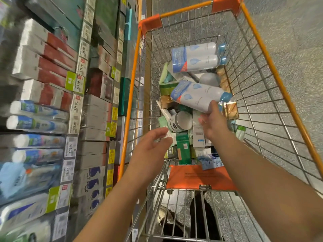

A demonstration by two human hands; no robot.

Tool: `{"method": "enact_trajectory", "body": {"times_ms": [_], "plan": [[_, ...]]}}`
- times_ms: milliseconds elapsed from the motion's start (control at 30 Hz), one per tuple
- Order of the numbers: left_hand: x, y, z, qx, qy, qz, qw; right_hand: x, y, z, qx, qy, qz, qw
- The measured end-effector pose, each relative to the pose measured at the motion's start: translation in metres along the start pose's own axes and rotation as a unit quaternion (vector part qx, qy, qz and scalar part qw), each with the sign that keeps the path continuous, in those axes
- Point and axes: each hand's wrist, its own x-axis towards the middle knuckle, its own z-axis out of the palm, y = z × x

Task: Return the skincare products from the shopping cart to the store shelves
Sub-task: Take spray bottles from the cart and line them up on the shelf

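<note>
Head view shows your right hand inside the cart, its fingers curled on the lower edge of a twin pack. This pack is two white bottles with blue caps and blue drop marks, bound by a blue and red wrap, and it lies tilted on top of the pile in the middle of the basket. A second twin pack of the same look lies further away from you in the basket, so you have two such packs. Your left hand hovers over the near left part of the basket, fingers spread and loose, holding nothing. Under the packs you see one round silver jar and many small cardboard boxes. The cart is grey wire with orange plastic rim. The shelves stand on your left, blurred.
</note>
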Motion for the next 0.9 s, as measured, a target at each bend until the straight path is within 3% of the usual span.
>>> {"method": "enact_trajectory", "body": {"times_ms": [267, 467, 600, 900], "plan": [[-0.014, 0.004, -0.022, -0.012, 0.023, 0.027, 0.999, -0.041, 0.0, 0.003, 0.002, 0.021, -0.068, 0.997], [-0.04, 0.012, -0.038, -0.031, 0.026, 0.06, 0.997, -0.092, -0.006, 0.005, -0.084, 0.052, -0.113, 0.989], [-0.061, 0.014, -0.055, -0.034, 0.023, 0.088, 0.995, -0.144, -0.014, 0.018, -0.158, 0.082, -0.222, 0.959], [-0.111, 0.019, -0.113, -0.043, 0.068, 0.153, 0.985, -0.268, -0.026, 0.049, -0.275, -0.019, -0.411, 0.869]]}}
